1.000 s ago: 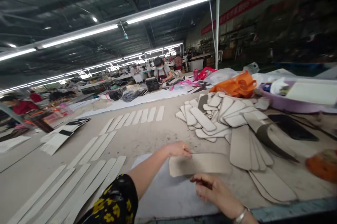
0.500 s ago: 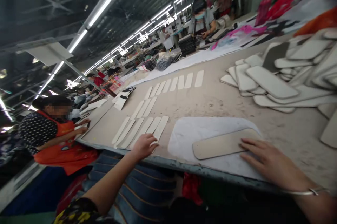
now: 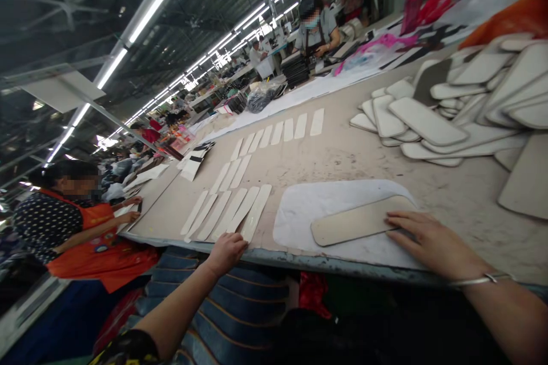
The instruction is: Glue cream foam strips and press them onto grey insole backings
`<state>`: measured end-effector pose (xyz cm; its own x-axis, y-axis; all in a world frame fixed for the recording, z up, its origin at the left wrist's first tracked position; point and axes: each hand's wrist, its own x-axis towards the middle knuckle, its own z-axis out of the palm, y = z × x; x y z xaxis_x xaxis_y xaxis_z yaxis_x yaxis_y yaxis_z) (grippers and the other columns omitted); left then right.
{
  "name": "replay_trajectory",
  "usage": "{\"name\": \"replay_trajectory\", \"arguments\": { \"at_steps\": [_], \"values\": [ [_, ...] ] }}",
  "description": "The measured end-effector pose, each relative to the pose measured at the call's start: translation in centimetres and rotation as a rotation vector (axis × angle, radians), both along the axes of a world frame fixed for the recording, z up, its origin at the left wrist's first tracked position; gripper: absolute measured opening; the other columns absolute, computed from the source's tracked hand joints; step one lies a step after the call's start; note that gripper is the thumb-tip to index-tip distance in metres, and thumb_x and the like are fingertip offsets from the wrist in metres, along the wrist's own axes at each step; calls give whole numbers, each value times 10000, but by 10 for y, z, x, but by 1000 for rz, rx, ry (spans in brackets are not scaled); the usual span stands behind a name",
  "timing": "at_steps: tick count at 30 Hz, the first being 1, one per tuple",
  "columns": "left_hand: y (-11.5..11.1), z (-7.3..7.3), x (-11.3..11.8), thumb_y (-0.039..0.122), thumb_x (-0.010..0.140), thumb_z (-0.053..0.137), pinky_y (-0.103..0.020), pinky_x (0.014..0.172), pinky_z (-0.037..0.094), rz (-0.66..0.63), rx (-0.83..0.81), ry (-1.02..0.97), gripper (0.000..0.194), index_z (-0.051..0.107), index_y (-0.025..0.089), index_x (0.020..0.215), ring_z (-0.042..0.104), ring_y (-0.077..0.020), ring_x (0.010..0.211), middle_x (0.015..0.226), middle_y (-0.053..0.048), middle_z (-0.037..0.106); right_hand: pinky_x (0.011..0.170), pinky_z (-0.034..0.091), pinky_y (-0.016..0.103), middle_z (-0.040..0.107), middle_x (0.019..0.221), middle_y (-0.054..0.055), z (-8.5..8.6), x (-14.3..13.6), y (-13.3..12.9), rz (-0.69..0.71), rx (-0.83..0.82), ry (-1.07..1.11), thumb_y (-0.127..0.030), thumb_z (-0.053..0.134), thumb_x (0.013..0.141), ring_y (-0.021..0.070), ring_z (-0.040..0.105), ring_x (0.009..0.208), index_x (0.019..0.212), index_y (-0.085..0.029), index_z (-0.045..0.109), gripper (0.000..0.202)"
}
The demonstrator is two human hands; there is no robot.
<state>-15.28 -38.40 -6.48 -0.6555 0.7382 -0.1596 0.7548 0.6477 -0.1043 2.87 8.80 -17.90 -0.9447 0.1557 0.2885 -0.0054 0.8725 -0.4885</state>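
My left hand [image 3: 226, 253] is at the near table edge, its fingers pinched at the lower end of a pale strip [image 3: 256, 213] in the front row. The fingertips are partly hidden. Stretched out flat, my right hand [image 3: 432, 242] rests its fingers on the right end of a beige rounded panel [image 3: 353, 222]. That panel lies slanted on a white sheet [image 3: 295, 211] with rounded corners. Several more pale strips [image 3: 220, 213] lie side by side left of the sheet.
A large heap of pale rounded panels [image 3: 432, 119] covers the right side of the table [image 3: 325, 165]. More strips [image 3: 302, 125] form a row farther back. One co-worker in an orange apron [image 3: 92, 228] sits at left; another person [image 3: 317, 28] works across the table.
My left hand has drawn slightly back toward the table edge, and its fingers have closed. The right hand stays on the panel. The whole view has shifted a little.
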Motion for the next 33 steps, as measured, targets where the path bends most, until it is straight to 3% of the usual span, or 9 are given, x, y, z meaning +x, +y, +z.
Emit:
{"name": "replay_trajectory", "arguments": {
  "at_steps": [6,9,13,17,20,23,26,31,33],
  "values": [
    [8,-5,-2,207,829,440,-308,718,385,-25,-16,63,211,615,184,716,536,-191,738,749,-68,568,972,424,421,615,1160,74,12,-1,-5,-4,-7,-1,-420,476,810,248,541,1088,1048,-208,645,361],
    [19,7,-1,202,786,468,-301,716,401,-6,100,88,149,593,192,707,536,-188,728,749,-59,571,954,434,411,641,1109,75,26,2,-8,-11,-35,0,-368,453,832,234,562,1044,1022,-202,652,321],
    [59,51,8,256,755,528,-254,652,424,-13,406,-39,76,573,206,720,530,-163,675,744,-39,566,875,476,366,670,1019,66,48,5,-12,-103,-191,20,-343,420,849,203,605,934,988,-215,658,304],
    [118,103,29,309,720,589,-250,643,437,28,683,-304,130,558,198,659,539,-187,728,745,-52,563,885,470,342,672,1030,67,57,3,-17,-203,-507,53,-362,461,830,188,615,938,992,-194,660,307],
    [157,122,43,348,706,602,-269,606,432,34,849,-562,200,539,190,601,511,-195,697,689,-62,525,809,509,347,678,1006,82,58,2,-18,-229,-821,19,-420,472,817,189,629,894,1053,-177,634,375],
    [184,119,49,353,677,619,-289,591,432,28,962,-766,212,556,185,564,495,-196,674,663,-63,504,654,534,307,667,1004,103,60,2,-14,-260,-1128,-20,-469,454,813,174,638,817,1057,-166,618,422],
    [201,104,50,318,615,657,-285,574,443,103,1037,-889,154,597,187,561,504,-196,683,690,-56,527,627,522,272,646,1037,117,64,3,-8,-287,-1321,33,-488,458,804,148,623,797,957,-150,636,412],
    [212,75,47,290,564,674,-278,563,450,291,1070,-1074,142,596,174,542,500,-181,663,699,-42,530,573,490,229,644,756,44,69,6,-2,-326,-1341,60,-424,562,741,99,566,628,799,-143,654,302],
    [211,63,45,300,532,691,-282,545,442,410,1077,-1054,168,596,164,558,475,-162,608,680,-36,522,561,482,222,607,641,0,69,7,0,-323,-1292,38,-387,614,696,88,537,565,757,-155,657,243]
  ]
}}
